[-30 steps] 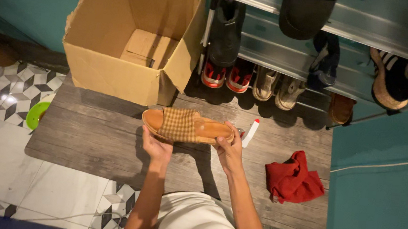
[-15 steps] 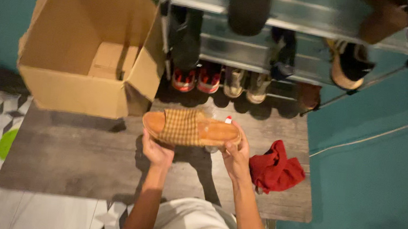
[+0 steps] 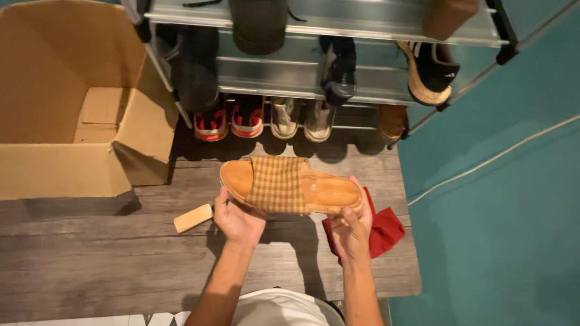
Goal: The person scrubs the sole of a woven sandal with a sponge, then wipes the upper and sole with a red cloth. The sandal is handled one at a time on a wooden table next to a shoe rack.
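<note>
A tan slide sandal (image 3: 292, 185) with a checked yellow-brown strap is held level above the wooden board (image 3: 89, 257), sole down and strap up. My left hand (image 3: 237, 217) grips its toe end from below. The heel end rests in my right hand (image 3: 352, 226), thumb over the edge. Partly hidden behind my right hand, a crumpled red cloth (image 3: 385, 229) lies on the board. A small tan block (image 3: 193, 217) lies flat on the board just left of my left hand.
An open cardboard box (image 3: 47, 95) stands at the left. A metal shoe rack (image 3: 315, 20) fills the top, with red sneakers (image 3: 228, 120), pale shoes (image 3: 297, 119), boots and a striped black shoe (image 3: 435, 71). A teal wall and a thin cable (image 3: 512, 146) are at the right.
The view has swung right and closer to the rack. The sandal stays in both hands, now over the red cloth. A small tan block has come into view on the board.
</note>
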